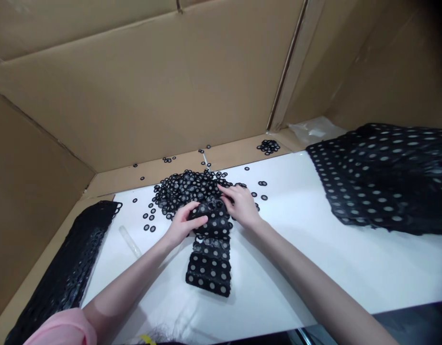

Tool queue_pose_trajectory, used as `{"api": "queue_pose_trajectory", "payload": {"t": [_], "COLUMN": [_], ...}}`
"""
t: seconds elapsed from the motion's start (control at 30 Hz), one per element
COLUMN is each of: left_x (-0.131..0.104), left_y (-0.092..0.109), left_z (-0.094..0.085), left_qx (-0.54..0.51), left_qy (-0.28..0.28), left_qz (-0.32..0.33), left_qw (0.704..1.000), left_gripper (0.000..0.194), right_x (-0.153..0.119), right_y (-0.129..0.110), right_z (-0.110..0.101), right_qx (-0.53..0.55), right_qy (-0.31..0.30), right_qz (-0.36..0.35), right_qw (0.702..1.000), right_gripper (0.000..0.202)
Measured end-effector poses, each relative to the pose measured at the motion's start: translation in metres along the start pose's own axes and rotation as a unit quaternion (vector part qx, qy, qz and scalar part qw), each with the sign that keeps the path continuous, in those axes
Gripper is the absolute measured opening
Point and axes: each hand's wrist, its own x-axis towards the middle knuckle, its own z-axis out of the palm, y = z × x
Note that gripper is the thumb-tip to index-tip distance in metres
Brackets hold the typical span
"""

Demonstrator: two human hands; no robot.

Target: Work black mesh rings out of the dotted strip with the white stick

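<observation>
A black rubber sheet strip (209, 270) with rows of pale round spots lies on the white table, its far end raised between my hands. My left hand (185, 223) grips the strip's left edge, thumb on top. At the far right corner of the strip is my right hand (240, 203), thumb and fingers drawn together at its edge; whether a ring is pinched there is too small to tell. Just beyond both hands spreads a heap of small black rubber rings (185, 189), with loose ones scattered around it.
On the right lies a large spotted black sheet (389, 182), near a clear plastic bag (316, 129). A stack of black perforated sheets (77, 249) rests at left. A clear tube (130, 241) lies beside my left forearm. Cardboard walls (192, 81) enclose the white table (289, 191). A small ring pile (268, 147) sits at back.
</observation>
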Motion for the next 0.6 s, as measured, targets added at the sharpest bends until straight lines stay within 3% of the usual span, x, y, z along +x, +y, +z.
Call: {"api": "queue_pose_trajectory", "payload": {"t": [0.1, 0.2, 0.3, 0.37, 0.4, 0.43, 0.53, 0.6], "left_x": [0.003, 0.004, 0.005, 0.006, 0.006, 0.007, 0.011, 0.012], "left_y": [0.0, 0.005, 0.014, 0.019, 0.02, 0.021, 0.02, 0.019], "left_z": [-0.004, -0.006, -0.004, -0.002, -0.001, 0.0, -0.001, -0.003], "left_qx": [0.02, 0.059, 0.09, 0.108, 0.12, 0.136, 0.201, 0.234], "left_qy": [0.034, 0.043, 0.04, 0.035, 0.034, 0.035, 0.044, 0.03], "left_qz": [0.077, 0.13, 0.142, 0.151, 0.163, 0.18, 0.235, 0.249], "left_qw": [0.996, 0.989, 0.985, 0.982, 0.979, 0.974, 0.95, 0.939], "left_gripper": [0.042, 0.04, 0.032, 0.033, 0.031, 0.028, 0.013, 0.015], "right_x": [-0.002, -0.006, -0.014, -0.021, -0.023, -0.025, -0.027, -0.027], "right_y": [-0.011, -0.023, -0.032, -0.037, -0.039, -0.041, -0.046, -0.047], "right_z": [-0.001, -0.01, -0.014, -0.012, -0.011, -0.009, -0.007, -0.007], "right_qx": [0.026, 0.179, 0.374, 0.461, 0.48, 0.48, 0.415, 0.384], "right_qy": [0.018, 0.009, -0.107, -0.142, -0.145, -0.147, -0.142, -0.121], "right_qz": [-0.016, 0.048, 0.141, 0.18, 0.185, 0.179, 0.125, 0.117], "right_qw": [0.999, 0.983, 0.911, 0.857, 0.845, 0.846, 0.89, 0.908], "right_gripper": [0.03, 0.034, 0.04, 0.043, 0.044, 0.044, 0.034, 0.028]}}
